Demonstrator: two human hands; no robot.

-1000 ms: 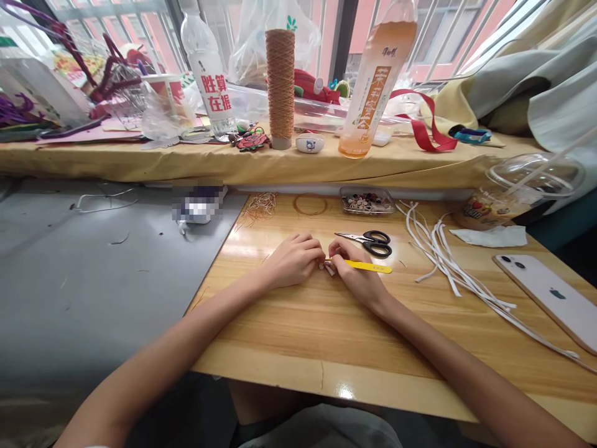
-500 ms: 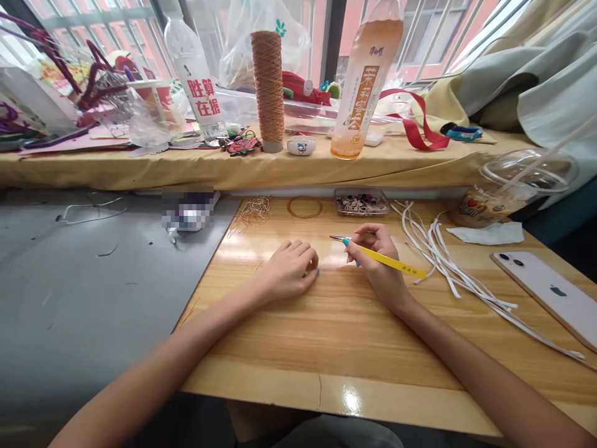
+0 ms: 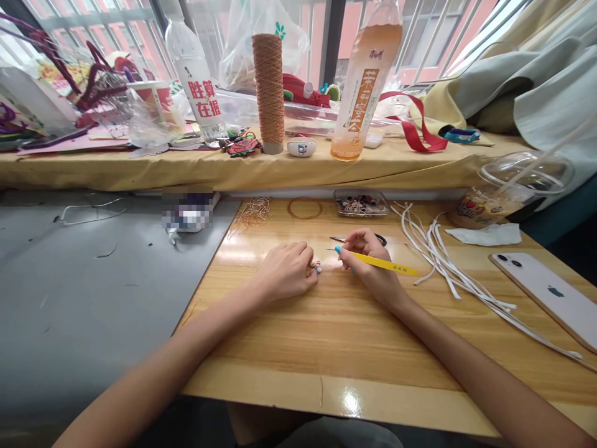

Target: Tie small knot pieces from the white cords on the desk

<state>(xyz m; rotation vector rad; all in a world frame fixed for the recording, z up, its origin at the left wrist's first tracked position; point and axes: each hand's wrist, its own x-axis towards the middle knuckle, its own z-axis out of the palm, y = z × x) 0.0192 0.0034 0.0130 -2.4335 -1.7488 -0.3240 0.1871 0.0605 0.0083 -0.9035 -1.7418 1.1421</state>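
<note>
My left hand [image 3: 285,270] rests on the wooden table [image 3: 354,336], its fingertips pinching a small pale bead-like piece [image 3: 316,267]. My right hand [image 3: 368,261] holds a yellow tool with a blue tip [image 3: 380,263] like a pen; the thin point aims left toward the small piece, a short gap away. Black-handled scissors [image 3: 380,238] lie just behind my right hand, mostly hidden by it.
Behind the hands lie a clear tray of shells [image 3: 362,203], a thin wire ring [image 3: 304,208] and loose copper threads [image 3: 252,213]. White strips [image 3: 448,261], a phone [image 3: 550,295] and a lidded cup [image 3: 508,190] lie right. A thread spool [image 3: 269,87] and bottles [image 3: 364,81] stand on the shelf.
My right hand lifted the yellow tool off the table, drew it back right, then brought its tip down toward my left fingertips. The left hand stayed nearly still with the small piece.
</note>
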